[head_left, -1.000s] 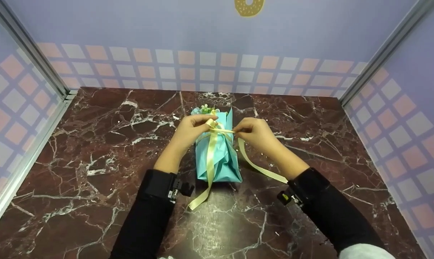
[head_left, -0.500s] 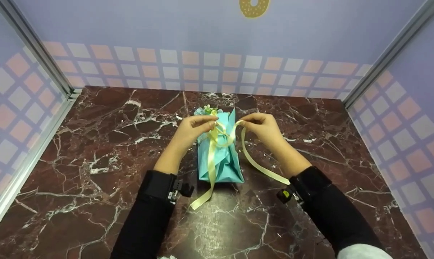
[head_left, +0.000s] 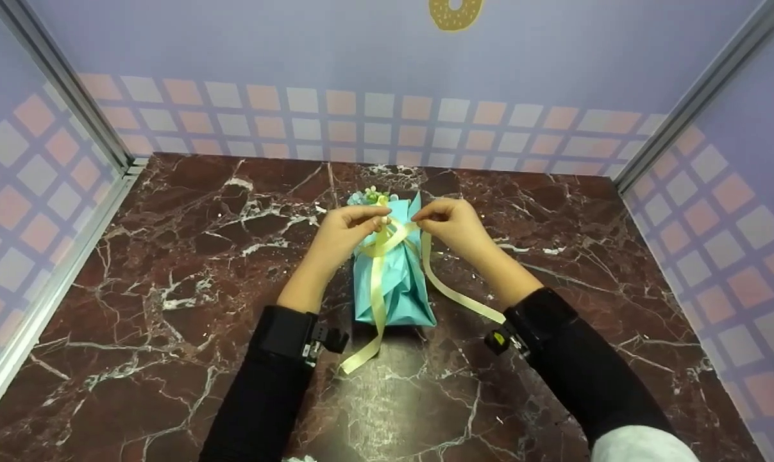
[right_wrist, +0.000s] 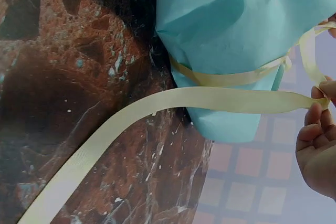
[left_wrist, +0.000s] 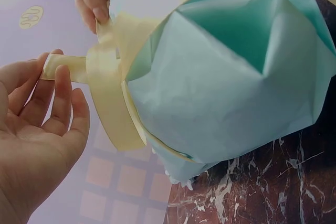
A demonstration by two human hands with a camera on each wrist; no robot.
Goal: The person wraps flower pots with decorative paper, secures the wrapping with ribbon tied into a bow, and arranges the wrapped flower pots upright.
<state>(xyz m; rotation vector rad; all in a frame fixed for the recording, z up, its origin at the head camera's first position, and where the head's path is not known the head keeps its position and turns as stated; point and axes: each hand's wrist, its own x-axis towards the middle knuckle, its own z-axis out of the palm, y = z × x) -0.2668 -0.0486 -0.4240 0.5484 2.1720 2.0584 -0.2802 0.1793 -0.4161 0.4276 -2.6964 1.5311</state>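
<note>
A bouquet in teal wrapping paper lies on the marble-patterned table, its small blue and green flowers at the far end. A pale yellow ribbon circles the wrap and forms loops on top. My left hand pinches a ribbon loop between thumb and fingers, seen closer as the folded ribbon in the left wrist view. On the other side my right hand pinches the ribbon, whose long tail crosses the wrap and trails onto the table in the right wrist view.
The dark red marble table spreads around the bouquet, with small white specks on it. Purple panels with pink and white squares stand at the back and both sides. A camera is strapped to each black-sleeved wrist.
My right hand first moved slightly up and away as the taut ribbon slackened into a curve, then came back left towards the knot. The left hand keeps its pinch, nearly still.
</note>
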